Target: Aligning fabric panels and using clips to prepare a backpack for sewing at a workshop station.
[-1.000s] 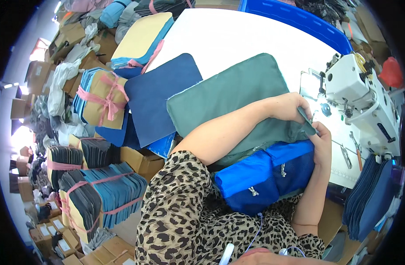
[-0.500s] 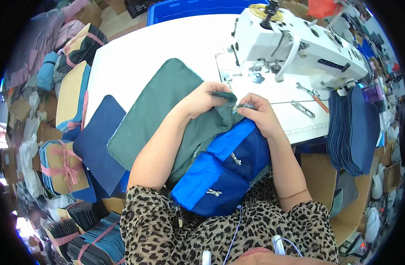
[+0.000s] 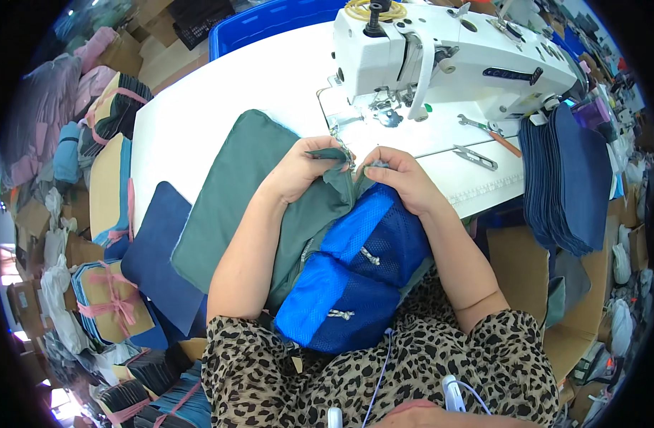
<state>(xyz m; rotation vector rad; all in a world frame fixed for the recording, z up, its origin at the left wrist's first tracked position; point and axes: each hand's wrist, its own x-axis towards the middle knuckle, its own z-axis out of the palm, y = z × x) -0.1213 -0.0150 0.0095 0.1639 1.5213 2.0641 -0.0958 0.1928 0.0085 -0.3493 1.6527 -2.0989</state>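
Note:
A dark green fabric panel [image 3: 234,192] lies across the table's near edge and my lap, joined to blue pockets [image 3: 341,278] with dark mesh fronts and pale cord pulls. My left hand [image 3: 302,167] is closed on the green panel's upper edge, which folds up between thumb and fingers. Close beside it, my right hand [image 3: 398,178] pinches the same edge near the top of the blue pocket. A narrow gap separates the fingertips. The exact layers held are partly hidden by the fingers.
Beyond my hands stands a white sewing machine [image 3: 441,64]. An adjustable wrench [image 3: 480,126] and thread snips [image 3: 476,157] lie right of it. Stacked navy panels [image 3: 565,182] hang at the right edge; tied bundles [image 3: 113,299] sit left, a blue crate [image 3: 270,21] behind.
The view has shifted, so the machine and table appear further left. Both hands keep their pinch on the fabric edge, and the fingertips sit slightly differently along it.

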